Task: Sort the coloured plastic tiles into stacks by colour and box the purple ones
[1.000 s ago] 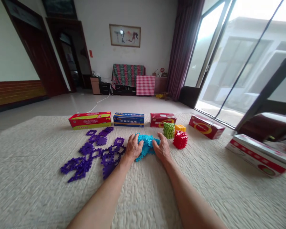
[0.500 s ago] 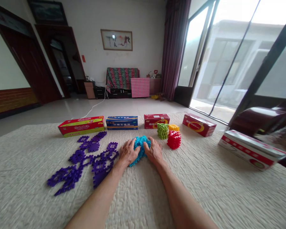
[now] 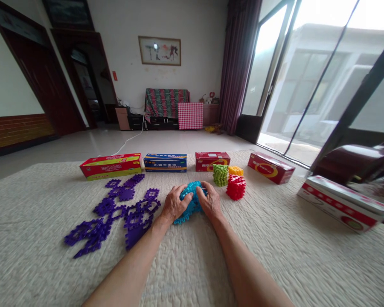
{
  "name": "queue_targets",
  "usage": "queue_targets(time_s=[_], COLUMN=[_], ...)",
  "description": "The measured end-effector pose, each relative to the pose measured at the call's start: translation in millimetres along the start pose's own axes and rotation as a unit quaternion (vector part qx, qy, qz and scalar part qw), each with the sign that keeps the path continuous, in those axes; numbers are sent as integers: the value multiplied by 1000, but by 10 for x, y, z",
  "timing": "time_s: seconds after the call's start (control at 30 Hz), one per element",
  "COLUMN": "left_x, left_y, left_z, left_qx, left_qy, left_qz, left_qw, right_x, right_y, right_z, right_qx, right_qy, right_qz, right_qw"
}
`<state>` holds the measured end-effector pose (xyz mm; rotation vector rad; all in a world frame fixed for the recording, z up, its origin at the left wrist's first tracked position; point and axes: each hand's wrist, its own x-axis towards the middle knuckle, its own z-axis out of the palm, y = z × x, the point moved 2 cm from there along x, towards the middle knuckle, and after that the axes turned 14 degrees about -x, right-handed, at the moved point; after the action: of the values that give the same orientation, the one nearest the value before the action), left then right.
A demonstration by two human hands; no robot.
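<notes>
Both hands grip a cluster of blue toothed plastic building pieces (image 3: 192, 207) on the quilted cover. My left hand (image 3: 176, 204) wraps its left side, with the thumb lying across the front. On the opposite side my right hand (image 3: 209, 200) curls over the pieces, fingertips at the top. The palms hide part of the cluster. Left of my hands, many flat purple building pieces (image 3: 133, 221) lie scattered and overlapping. To the right stand a green stack of pieces (image 3: 220, 175), a red block of pieces (image 3: 236, 187) and a yellow one (image 3: 236, 171), close together.
Along the far edge of the cover (image 3: 262, 256) stand a red-and-yellow box (image 3: 112, 166), a blue box (image 3: 165, 163) and two red boxes, one nearer the middle (image 3: 208, 161) and one farther right (image 3: 270, 167). A white-and-red box (image 3: 345, 204) lies at the right.
Both hands stay on the blue pieces, with the fingers shifted slightly and more of the cluster's front now showing. The whole view has moved a little.
</notes>
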<state>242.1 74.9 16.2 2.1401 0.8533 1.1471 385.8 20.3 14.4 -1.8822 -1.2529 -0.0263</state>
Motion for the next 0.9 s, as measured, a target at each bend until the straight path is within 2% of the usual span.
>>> queue_targets(time_s=[0.17, 0.37, 0.53, 0.73, 0.9], left_x=[6, 20, 32, 30, 31], left_y=[-47, -64, -60, -59, -59], left_z=[25, 49, 8, -32, 2], left_qx=[15, 9, -24, -94, -64], left_qy=[23, 8, 32, 58, 65], left_qz=[10, 4, -22, -54, -11], left_qw=[1000, 1000, 999, 992, 996], right_x=[10, -20, -34, -21, -23], right_y=[14, -43, -68, -59, -54], right_z=[34, 49, 3, -27, 8], right_qx=[-40, -108, -80, -11, -63], right_qy=[8, -58, -62, -41, -59], right_qz=[14, -9, -25, 18, -11], right_qw=[999, 992, 995, 999, 996])
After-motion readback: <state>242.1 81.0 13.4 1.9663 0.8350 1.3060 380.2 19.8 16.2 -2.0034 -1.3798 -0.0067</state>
